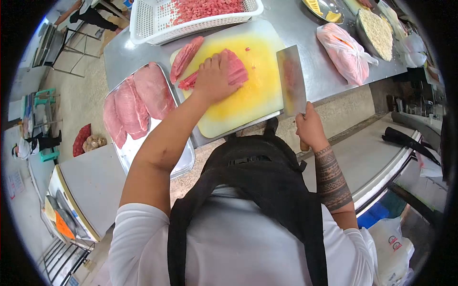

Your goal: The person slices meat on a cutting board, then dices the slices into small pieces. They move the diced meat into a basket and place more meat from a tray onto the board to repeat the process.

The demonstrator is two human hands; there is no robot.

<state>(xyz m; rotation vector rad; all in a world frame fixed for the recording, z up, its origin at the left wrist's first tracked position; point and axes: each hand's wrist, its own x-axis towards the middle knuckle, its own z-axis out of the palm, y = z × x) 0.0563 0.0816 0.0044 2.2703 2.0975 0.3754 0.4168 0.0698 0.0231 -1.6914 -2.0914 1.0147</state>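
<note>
My left hand (213, 78) rests over a piece of raw red meat (237, 69), fingers curled across its top and thumb at its near side. Cut lines show on this meat. Another strip of meat (186, 58) lies just left of it on the yellow-stained white cutting board (267, 62). At the board's right edge, my right hand (311, 127) is closed round the handle of a cleaver (292, 80). The broad blade points away from me, apart from the meat, with some smears on it.
A white basket (143, 24) of diced meat stands behind the board. Left is a metal tray (183, 164) with large meat pieces (131, 107). On the steel table (305, 28) are a bagged pink item (341, 52) and a bowl of pale crumbs (376, 33). Other people stand at far left.
</note>
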